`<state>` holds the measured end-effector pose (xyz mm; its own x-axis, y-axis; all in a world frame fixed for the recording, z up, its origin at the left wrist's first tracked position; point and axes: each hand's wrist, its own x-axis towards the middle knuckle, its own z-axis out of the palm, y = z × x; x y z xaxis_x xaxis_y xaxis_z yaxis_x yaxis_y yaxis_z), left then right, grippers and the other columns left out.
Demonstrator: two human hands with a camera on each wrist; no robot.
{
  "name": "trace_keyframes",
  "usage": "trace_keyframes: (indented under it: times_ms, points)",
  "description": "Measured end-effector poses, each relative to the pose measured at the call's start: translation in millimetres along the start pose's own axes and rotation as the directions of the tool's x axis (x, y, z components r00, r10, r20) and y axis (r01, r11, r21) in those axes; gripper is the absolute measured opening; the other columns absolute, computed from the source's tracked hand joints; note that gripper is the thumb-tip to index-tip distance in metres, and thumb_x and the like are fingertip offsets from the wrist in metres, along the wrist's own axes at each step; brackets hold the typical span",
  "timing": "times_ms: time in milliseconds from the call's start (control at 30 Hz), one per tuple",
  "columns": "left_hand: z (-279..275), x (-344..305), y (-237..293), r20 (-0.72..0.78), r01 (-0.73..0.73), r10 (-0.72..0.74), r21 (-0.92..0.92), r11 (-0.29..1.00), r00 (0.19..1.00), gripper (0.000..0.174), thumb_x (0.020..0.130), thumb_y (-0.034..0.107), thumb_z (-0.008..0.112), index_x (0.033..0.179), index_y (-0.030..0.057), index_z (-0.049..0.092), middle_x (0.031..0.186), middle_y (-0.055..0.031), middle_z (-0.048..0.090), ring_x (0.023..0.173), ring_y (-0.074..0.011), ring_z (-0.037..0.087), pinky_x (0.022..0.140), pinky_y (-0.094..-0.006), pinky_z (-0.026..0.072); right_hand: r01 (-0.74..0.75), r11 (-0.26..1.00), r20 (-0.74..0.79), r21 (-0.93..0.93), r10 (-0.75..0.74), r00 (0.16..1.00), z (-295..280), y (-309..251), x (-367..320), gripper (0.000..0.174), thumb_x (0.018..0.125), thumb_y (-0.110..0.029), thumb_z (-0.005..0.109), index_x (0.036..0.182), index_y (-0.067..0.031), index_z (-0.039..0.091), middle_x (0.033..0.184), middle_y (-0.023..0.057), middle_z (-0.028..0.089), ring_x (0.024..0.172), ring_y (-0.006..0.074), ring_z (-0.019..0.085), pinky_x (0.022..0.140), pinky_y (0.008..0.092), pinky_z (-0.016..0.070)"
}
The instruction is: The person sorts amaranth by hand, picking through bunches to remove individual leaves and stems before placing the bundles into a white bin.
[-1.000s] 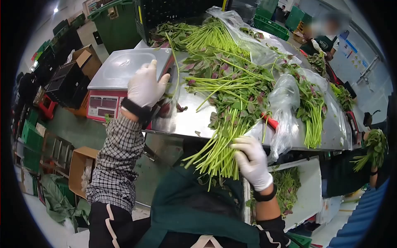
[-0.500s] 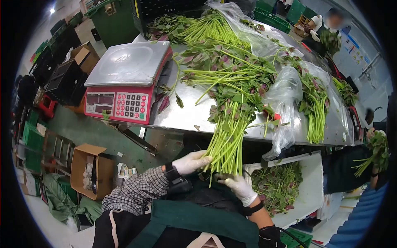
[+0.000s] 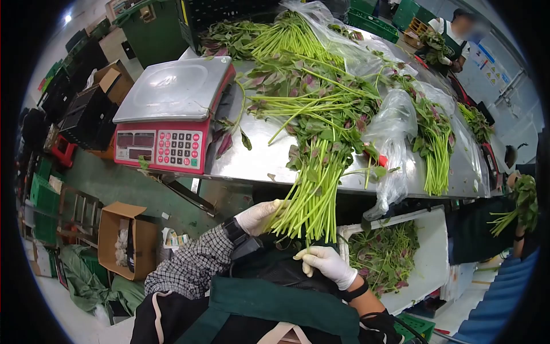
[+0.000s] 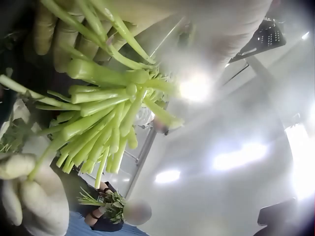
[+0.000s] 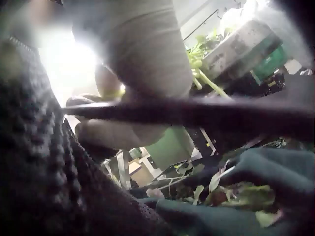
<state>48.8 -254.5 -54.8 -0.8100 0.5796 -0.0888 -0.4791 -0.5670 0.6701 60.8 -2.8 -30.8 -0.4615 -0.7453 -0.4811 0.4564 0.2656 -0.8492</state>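
A bunch of green stems with green and purple leaves (image 3: 321, 198) hangs over the table's front edge, cut ends toward the body. My gloved left hand (image 3: 259, 218) grips its left side, and the left wrist view shows the fingers behind the stems (image 4: 98, 118). Just below the cut ends, my gloved right hand (image 3: 327, 265) pinches one thin stem between thumb and finger, as the left wrist view also shows at the right hand (image 4: 37, 196). In the right wrist view the right hand (image 5: 142, 59) is close and partly blurred.
A red scale (image 3: 160, 146) stands on the metal table (image 3: 258, 169) at left. Behind lie more bunches (image 3: 292, 37) and clear plastic bags (image 3: 395, 126). A white box (image 3: 429, 249) with loose greens is at lower right. People stand at the right.
My left hand has come down from above the scale to the bunch's left side. My right hand has moved from the bunch's right side to below the stem ends, where it pinches a stem.
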Motion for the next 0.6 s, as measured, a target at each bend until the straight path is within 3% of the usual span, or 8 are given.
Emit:
trace_keyframes:
  times_ms: [133,233,333,367,433,533,567,600]
  points:
    - [1.4,6.8,-1.1,-0.039,0.041,-0.038,0.063,0.997,0.999,0.067,0.088,0.048,0.051,0.131,-0.0012,0.039,0.126,-0.0108,0.050,0.116,-0.0177,0.047,0.098,-0.0338,0.0377,-0.018,0.993,-0.038,-0.115,0.014,0.999,-5.0,-7.7,-13.0,0.027,0.093,-0.022,0.050,0.097,0.0012,0.063,0.065,0.0037,0.058,0.057,0.0099,0.055,0.057,0.0228,0.0451]
    - [3.8,12.2,-4.1,-0.110,0.079,-0.069,0.098,0.992,0.992,0.056,0.090,0.036,0.055,0.128,-0.0017,0.042,0.119,-0.0083,0.055,0.109,-0.0143,0.051,0.095,-0.0300,0.0397,-0.121,0.861,-0.197,-0.493,0.024,0.980,-4.5,-12.3,-16.7,0.027,0.088,-0.026,0.056,0.094,-0.0002,0.064,0.071,0.0082,0.063,0.063,0.0154,0.061,0.060,0.0259,0.0475]
    - [2.8,11.2,0.6,-0.188,0.087,-0.032,0.293,0.952,0.982,0.047,0.090,0.020,0.056,0.129,-0.0018,0.041,0.119,-0.0070,0.055,0.105,-0.0129,0.053,0.093,-0.0279,0.0416,0.021,0.590,-0.118,-0.807,-0.195,0.974,-8.0,-46.6,-37.0,0.028,0.085,-0.028,0.058,0.092,-0.0014,0.065,0.077,0.0118,0.066,0.069,0.0211,0.064,0.063,0.0280,0.0486]
    - [2.8,8.2,3.8,-0.195,0.080,-0.022,0.292,0.953,0.981,0.046,0.090,0.018,0.056,0.129,-0.0019,0.042,0.118,-0.0069,0.056,0.105,-0.0127,0.053,0.093,-0.0278,0.0416,0.078,0.631,-0.121,-0.772,-0.265,0.957,-7.7,-62.8,-41.3,0.023,0.083,-0.022,0.061,0.091,-0.0016,0.065,0.079,0.0135,0.066,0.072,0.0252,0.065,0.064,0.0308,0.0494]
    - [8.9,2.9,13.3,-0.201,0.065,-0.005,0.297,0.953,0.980,0.044,0.089,0.015,0.057,0.128,-0.0020,0.043,0.117,-0.0067,0.056,0.104,-0.0124,0.053,0.092,-0.0277,0.0416,0.194,0.737,-0.231,-0.647,-0.433,0.871,-11.8,-76.6,-39.2,0.016,0.080,-0.015,0.064,0.090,-0.0027,0.066,0.077,0.0134,0.064,0.070,0.0278,0.063,0.064,0.0341,0.0494]
    - [12.8,1.1,15.0,-0.209,0.059,0.008,0.313,0.948,0.978,0.044,0.087,0.012,0.059,0.126,-0.0019,0.045,0.115,-0.0062,0.058,0.102,-0.0117,0.054,0.091,-0.0266,0.0421,0.288,0.355,-0.139,-0.889,-0.809,0.571,-8.4,-107.7,-6.1,0.009,0.076,-0.006,0.064,0.086,-0.0052,0.064,0.075,0.0091,0.059,0.068,0.0279,0.058,0.064,0.0354,0.0458]
    - [12.8,1.0,14.4,-0.205,0.044,0.024,0.320,0.946,0.978,0.044,0.087,0.012,0.060,0.126,-0.0018,0.045,0.115,-0.0061,0.058,0.101,-0.0115,0.054,0.091,-0.0264,0.0422,0.202,0.180,-0.056,-0.963,-0.862,0.504,-5.8,-116.8,5.3,0.011,0.075,-0.006,0.064,0.087,-0.0064,0.063,0.078,0.0078,0.059,0.071,0.0269,0.057,0.065,0.0348,0.0450]
    - [14.7,0.4,14.0,-0.217,0.039,0.033,0.316,0.948,0.976,0.045,0.086,0.011,0.061,0.126,-0.0015,0.045,0.115,-0.0058,0.058,0.101,-0.0111,0.054,0.090,-0.0258,0.0423,0.214,0.150,-0.024,-0.965,-0.867,0.497,-3.0,-123.4,14.3,0.012,0.074,-0.006,0.064,0.087,-0.0068,0.063,0.080,0.0081,0.058,0.073,0.0271,0.056,0.066,0.0357,0.0447]
